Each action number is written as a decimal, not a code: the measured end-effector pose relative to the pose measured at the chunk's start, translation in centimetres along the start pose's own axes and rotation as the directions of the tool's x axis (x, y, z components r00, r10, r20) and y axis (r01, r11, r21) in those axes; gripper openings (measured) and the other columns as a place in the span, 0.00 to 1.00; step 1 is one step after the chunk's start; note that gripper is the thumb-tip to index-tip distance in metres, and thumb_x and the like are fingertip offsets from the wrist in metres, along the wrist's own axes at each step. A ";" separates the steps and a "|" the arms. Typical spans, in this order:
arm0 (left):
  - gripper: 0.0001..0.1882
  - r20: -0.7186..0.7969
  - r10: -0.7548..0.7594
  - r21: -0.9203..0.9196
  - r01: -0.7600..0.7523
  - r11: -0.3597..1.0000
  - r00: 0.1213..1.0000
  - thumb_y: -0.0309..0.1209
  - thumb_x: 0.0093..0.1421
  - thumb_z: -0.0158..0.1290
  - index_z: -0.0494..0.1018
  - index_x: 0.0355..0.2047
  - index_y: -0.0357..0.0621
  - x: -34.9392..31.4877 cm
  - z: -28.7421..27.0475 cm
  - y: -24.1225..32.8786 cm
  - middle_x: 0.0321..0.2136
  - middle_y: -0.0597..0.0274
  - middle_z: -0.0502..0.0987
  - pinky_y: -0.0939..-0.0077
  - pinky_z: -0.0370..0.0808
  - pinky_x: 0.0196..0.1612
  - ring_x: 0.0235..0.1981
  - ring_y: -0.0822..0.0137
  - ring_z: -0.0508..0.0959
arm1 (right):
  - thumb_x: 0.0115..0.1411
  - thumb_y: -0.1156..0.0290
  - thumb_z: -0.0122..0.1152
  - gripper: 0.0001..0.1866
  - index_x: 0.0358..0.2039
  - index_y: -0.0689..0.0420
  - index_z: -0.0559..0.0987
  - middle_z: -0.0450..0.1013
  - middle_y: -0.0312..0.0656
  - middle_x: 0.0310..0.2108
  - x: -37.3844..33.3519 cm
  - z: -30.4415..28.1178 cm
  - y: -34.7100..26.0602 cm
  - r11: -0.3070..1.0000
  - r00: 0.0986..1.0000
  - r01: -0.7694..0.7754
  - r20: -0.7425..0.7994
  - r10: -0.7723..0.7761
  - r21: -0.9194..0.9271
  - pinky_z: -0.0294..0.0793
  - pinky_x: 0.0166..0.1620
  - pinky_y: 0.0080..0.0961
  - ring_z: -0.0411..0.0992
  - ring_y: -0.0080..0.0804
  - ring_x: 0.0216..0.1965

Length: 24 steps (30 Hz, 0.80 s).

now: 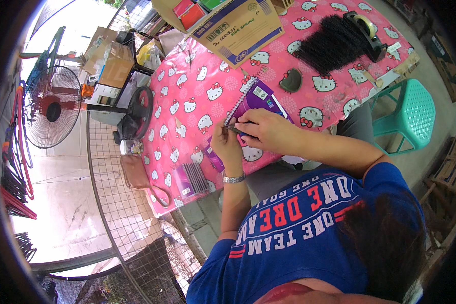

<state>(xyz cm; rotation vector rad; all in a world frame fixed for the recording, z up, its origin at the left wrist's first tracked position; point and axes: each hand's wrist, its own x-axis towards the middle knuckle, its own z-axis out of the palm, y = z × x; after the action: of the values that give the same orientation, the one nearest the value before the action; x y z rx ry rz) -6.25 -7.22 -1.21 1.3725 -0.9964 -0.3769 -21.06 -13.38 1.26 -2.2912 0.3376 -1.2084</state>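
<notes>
A purple spiral-bound notebook (258,95) lies slanted on the pink table in front of me, its coil along the left edge. My left hand (225,146), with a metal watch on the wrist, is closed around the lower end of the coil. My right hand (268,130) grips a small dark-handled tool (236,130) whose tip meets the coil end beside my left fingers. The tool's exact kind is hidden by the fingers. Another purple cover (214,156) shows partly behind my left hand. Close to the near table edge lies a stack of spiral notebooks (191,179).
A cardboard box (240,38) with colourful packs stands at the far side. Black plastic coils (327,45) lie by a tape dispenser (372,38). A dark green, rounded object (291,80) sits nearby. A brown bag (135,172) rests at left; a green stool (413,114) stands right.
</notes>
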 end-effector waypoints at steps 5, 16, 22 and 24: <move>0.10 -0.072 0.106 0.158 -0.094 0.983 0.992 0.13 0.58 0.50 0.76 0.39 0.32 -0.3 -0.3 -0.1 0.30 0.64 0.77 0.84 0.73 0.35 0.30 0.76 0.75 | 0.52 0.72 0.62 0.14 0.39 0.62 0.78 0.71 0.45 0.38 -0.5 -0.4 -1.6 0.946 0.963 -0.258 0.133 0.235 0.195 0.72 0.46 0.35 0.72 0.44 0.41; 0.09 -0.068 0.253 0.295 -0.223 0.929 0.965 0.16 0.55 0.53 0.78 0.36 0.35 -0.3 -1.0 2.2 0.27 0.61 0.77 0.81 0.71 0.30 0.27 0.74 0.75 | 0.57 0.73 0.62 0.13 0.41 0.66 0.79 0.77 0.42 0.37 0.6 -1.8 -0.4 0.184 0.740 -0.638 0.530 0.414 0.747 0.75 0.40 0.26 0.75 0.28 0.39; 0.07 -0.461 -0.079 -0.163 0.003 0.987 0.884 0.26 0.62 0.53 0.70 0.30 0.34 0.9 -3.6 0.7 0.26 0.60 0.75 0.80 0.71 0.19 0.21 0.76 0.74 | 0.56 0.71 0.64 0.15 0.44 0.63 0.79 0.77 0.44 0.39 -1.2 -3.2 1.6 0.515 0.789 -0.561 0.231 0.570 0.648 0.74 0.45 0.25 0.75 0.28 0.41; 0.07 -0.463 -0.180 -0.193 0.099 0.976 0.868 0.27 0.62 0.53 0.71 0.31 0.34 0.8 -7.4 -2.8 0.27 0.60 0.75 0.79 0.71 0.18 0.20 0.75 0.74 | 0.51 0.71 0.65 0.18 0.44 0.59 0.80 0.76 0.48 0.41 -3.8 -5.0 4.8 0.769 0.813 -0.534 -0.036 0.581 0.351 0.74 0.47 0.27 0.75 0.35 0.42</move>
<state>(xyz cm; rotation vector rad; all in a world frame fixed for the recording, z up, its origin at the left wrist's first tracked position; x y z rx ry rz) 0.72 -3.71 -2.67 1.3039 -0.4448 -0.2025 -27.26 -17.37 -1.72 -1.6426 0.7563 -1.0166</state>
